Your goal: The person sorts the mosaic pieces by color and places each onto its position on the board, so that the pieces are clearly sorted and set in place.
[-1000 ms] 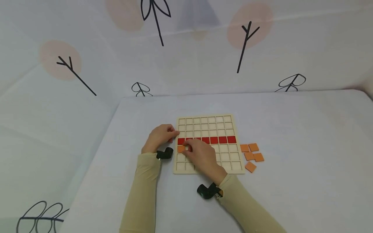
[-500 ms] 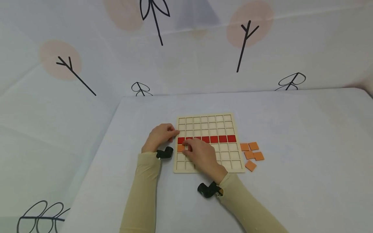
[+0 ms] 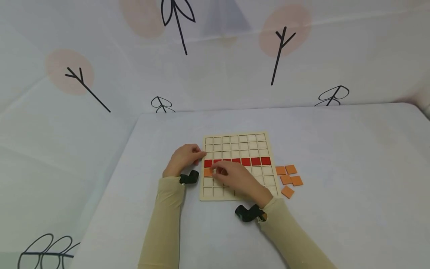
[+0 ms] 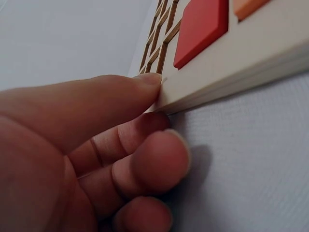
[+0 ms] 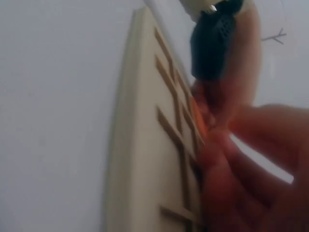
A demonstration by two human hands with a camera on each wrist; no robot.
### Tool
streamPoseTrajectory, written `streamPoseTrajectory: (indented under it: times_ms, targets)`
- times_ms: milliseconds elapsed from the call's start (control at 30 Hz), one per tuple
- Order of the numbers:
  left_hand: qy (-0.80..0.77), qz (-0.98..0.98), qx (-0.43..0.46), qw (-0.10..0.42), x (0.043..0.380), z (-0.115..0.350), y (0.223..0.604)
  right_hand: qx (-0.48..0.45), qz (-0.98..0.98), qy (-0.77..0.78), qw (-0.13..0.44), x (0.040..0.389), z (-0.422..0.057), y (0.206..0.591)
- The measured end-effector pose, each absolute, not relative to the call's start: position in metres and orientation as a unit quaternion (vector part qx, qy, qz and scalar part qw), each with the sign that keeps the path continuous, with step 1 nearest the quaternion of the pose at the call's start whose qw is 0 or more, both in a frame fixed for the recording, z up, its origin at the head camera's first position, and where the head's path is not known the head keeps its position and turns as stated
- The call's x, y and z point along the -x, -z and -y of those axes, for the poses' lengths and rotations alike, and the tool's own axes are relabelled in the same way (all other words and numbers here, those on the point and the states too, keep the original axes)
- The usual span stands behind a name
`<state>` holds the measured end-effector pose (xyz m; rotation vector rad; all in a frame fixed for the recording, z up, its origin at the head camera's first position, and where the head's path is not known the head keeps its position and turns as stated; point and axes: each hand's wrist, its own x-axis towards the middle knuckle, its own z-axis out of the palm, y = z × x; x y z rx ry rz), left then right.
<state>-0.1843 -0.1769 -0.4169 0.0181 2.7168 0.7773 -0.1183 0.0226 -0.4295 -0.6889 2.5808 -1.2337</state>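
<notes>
A pale wooden grid board [image 3: 259, 181] lies on the table, with red square tiles [image 3: 255, 161] along one row. Just below that row, an orange tile [image 3: 208, 172] lies in the leftmost cell. My left hand [image 3: 183, 158] pinches the board's left edge, thumb on the rim and fingers curled against the side; the left wrist view shows the thumb [image 4: 116, 96] near a red tile [image 4: 203, 31]. Beside the orange tile hovers my right hand [image 3: 240, 180], thumb and index apart and nothing visible between them. In the blurred right wrist view, its fingers [image 5: 219, 188] hide part of the grid.
Several loose orange tiles [image 3: 291, 169] lie on the table right of the board. A white cloth [image 3: 352, 179] covers the table. Behind it rises a patterned backdrop [image 3: 215, 74]. Each wrist carries a small dark camera [image 3: 246, 213].
My right hand has eased off the orange tile, its finger and thumb parting, and its wrist has swung right and slightly up. The left hand keeps its hold on the board.
</notes>
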Motion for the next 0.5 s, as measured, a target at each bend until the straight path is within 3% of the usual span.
streamPoseTrajectory:
  times_ms: [167, 500]
  targets:
    - [-0.269, -0.950, -0.008, 0.157, 0.184, 0.177, 0.416, 0.255, -0.866, 0.409, 0.131, 0.120, -0.032, 0.420]
    - [-0.274, -0.949, 0.003, 0.159, 0.182, 0.175, 0.415, 0.237, -0.877, 0.403, 0.109, 0.132, -0.068, 0.414]
